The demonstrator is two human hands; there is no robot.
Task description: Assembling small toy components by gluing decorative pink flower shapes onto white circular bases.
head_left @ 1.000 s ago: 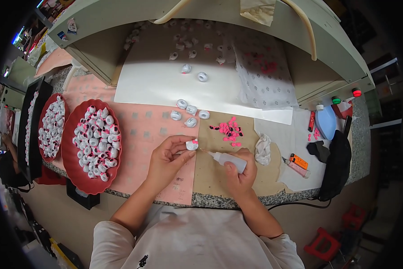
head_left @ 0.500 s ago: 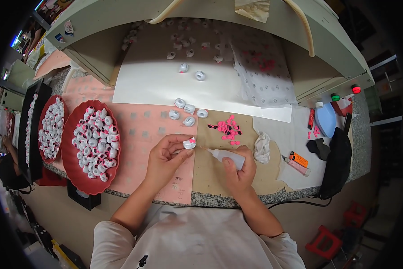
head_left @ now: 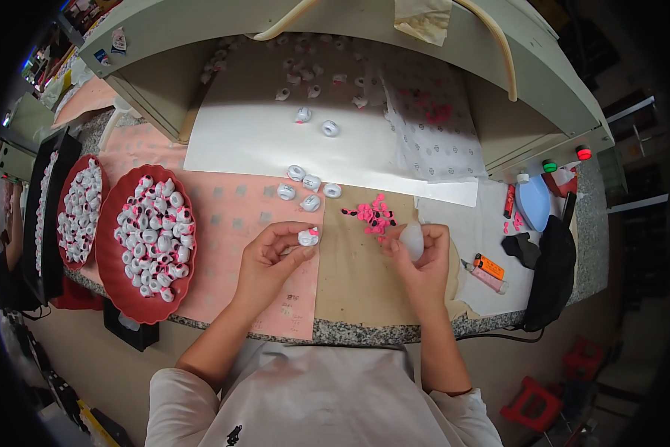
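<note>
My left hand pinches a small white rounded figure piece with a pink spot, between thumb and fingertips. A translucent white squeeze bottle is tucked in my right hand, its nozzle out of sight. The right thumb and fingertips are at the near edge of a loose pile of small pink and black pieces on brown paper. Whether they pinch one of these is unclear. Several white ring-like pieces lie beyond my left hand.
Two red scalloped trays full of white-and-pink pieces stand at left, beside a black tray. A grey hooded booth arches over the far side, with more pieces inside. At right lie an orange lighter, a blue dish and black cloth.
My right hand has drawn the bottle away from the white piece, turned it up into the palm, and brought its fingertips to the pink pile. The left hand still holds the piece, slightly turned.
</note>
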